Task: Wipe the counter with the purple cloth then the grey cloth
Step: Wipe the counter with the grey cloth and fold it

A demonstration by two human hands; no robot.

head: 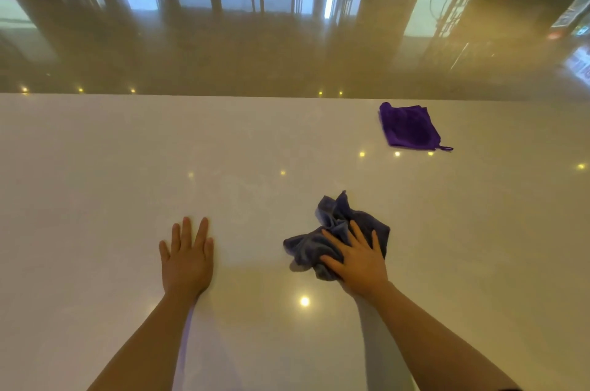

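Observation:
A crumpled grey cloth (332, 227) lies on the glossy white counter (111, 167), right of centre. My right hand (359, 258) presses flat on the cloth's near right part, fingers spread over it and thumb on its edge. My left hand (186, 258) rests flat on the bare counter to the left, fingers apart, holding nothing. A purple cloth (408, 127), folded flat with a small loop at its corner, lies near the counter's far edge at the right, well apart from both hands.
The counter's far edge (223, 96) runs across the middle of the view. Beyond it is a shiny floor (287, 39) with reflections of windows and lights. Small light spots reflect on the counter top.

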